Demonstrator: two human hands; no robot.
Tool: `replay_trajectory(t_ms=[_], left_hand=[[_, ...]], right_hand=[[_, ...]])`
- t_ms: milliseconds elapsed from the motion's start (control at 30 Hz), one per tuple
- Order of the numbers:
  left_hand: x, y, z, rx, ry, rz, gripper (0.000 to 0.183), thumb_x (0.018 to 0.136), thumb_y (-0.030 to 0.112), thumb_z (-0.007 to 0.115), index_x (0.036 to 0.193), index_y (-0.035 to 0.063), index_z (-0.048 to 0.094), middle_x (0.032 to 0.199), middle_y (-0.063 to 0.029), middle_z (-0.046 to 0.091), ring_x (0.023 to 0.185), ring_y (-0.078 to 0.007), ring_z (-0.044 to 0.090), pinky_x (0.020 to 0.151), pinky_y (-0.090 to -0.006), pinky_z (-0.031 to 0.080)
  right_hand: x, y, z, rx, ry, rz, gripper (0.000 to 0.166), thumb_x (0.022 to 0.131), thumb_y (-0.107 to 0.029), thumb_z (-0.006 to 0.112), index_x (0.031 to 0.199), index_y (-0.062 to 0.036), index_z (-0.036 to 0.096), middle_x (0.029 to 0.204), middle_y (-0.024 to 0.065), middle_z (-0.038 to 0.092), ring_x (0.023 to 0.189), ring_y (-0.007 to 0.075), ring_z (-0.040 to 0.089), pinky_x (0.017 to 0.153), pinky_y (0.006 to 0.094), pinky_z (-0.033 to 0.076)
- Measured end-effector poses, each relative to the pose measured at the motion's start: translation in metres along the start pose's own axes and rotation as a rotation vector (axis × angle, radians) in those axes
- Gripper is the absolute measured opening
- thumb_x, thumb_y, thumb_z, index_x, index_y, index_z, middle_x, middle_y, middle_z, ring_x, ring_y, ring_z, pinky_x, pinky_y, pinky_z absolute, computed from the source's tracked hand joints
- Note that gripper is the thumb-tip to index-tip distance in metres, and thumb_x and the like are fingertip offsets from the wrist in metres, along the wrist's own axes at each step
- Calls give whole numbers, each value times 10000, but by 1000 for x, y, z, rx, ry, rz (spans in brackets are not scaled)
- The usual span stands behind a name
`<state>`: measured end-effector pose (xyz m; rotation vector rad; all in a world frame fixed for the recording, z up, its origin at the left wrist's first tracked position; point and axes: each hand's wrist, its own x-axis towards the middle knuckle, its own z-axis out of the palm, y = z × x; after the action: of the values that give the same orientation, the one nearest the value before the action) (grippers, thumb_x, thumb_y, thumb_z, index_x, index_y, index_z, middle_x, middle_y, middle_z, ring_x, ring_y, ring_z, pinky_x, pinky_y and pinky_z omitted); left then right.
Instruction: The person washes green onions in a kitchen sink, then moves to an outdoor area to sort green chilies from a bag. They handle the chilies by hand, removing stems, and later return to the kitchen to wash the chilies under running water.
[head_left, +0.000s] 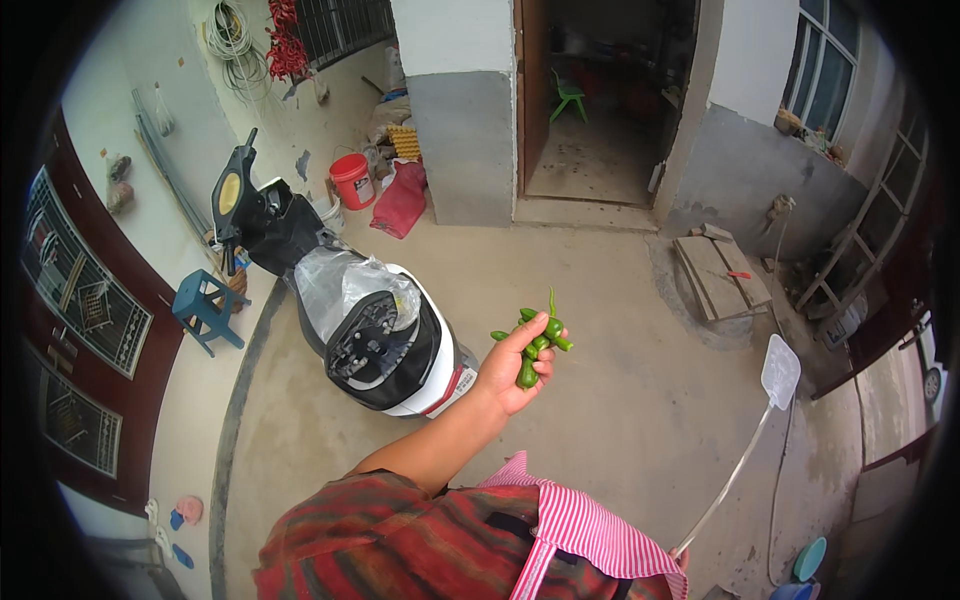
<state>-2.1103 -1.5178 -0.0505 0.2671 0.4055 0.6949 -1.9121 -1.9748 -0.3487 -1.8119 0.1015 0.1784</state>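
My left hand (501, 375) is raised in front of me, its fingers closed around several green peppers (540, 343). One thin pepper stem points up past the thumb, and a plump pepper hangs below the fingers. At the lower right, a sliver of my right hand (680, 556) shows beside the pink-striped apron (600, 521); the cloth hides most of it. From that hand a fly swatter (780, 367) slants up and to the right, with a pale, translucent head on a long thin handle.
A scooter (439, 330) with plastic film over its seat stands left of my hand. Ahead are a doorway (592, 180), a red bucket (351, 182) and a red sack (401, 199). Wooden boards (720, 274) lie at right, a hose (780, 480) nearby; a blue stool (210, 307) stands left.
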Motion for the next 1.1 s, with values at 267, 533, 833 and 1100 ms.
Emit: replay_trajectory(t_ms=[267, 533, 833, 1100], left_hand=[[15, 33, -28, -100, 60, 285, 197, 872, 217, 588, 933, 43, 517, 907, -89, 547, 591, -77, 461, 448, -155, 387], [62, 8, -1, -171, 233, 470, 171, 857, 221, 613, 912, 85, 526, 887, -62, 573, 578, -50, 462, 451, -141, 382], [150, -33, 64, -177, 249, 482, 150, 882, 209, 573, 928, 82, 510, 917, -90, 552, 590, -78, 454, 439, -157, 377], [201, -20, 88, -205, 359, 496, 179, 857, 214, 611, 907, 76, 510, 892, -84, 571, 578, -72, 466, 446, -157, 388]], right_hand=[[94, -97, 117, 0, -286, -166, 393, 871, -148, 585, 1223, -17, 471, 573, -13, 428, 463, 46, 380, 400, 212, 299], [222, -169, 243, -41, -551, -216, 373, 878, -138, 570, 1215, -8, 479, 603, -13, 439, 503, 48, 405, 427, 203, 329], [330, -244, 322, -63, -754, -328, 372, 880, -145, 565, 1214, -4, 480, 637, -19, 439, 537, 42, 415, 439, 200, 339], [367, -242, 352, -6, -757, -228, 372, 868, -108, 565, 1209, 7, 474, 665, -16, 450, 537, 46, 426, 424, 190, 346]])
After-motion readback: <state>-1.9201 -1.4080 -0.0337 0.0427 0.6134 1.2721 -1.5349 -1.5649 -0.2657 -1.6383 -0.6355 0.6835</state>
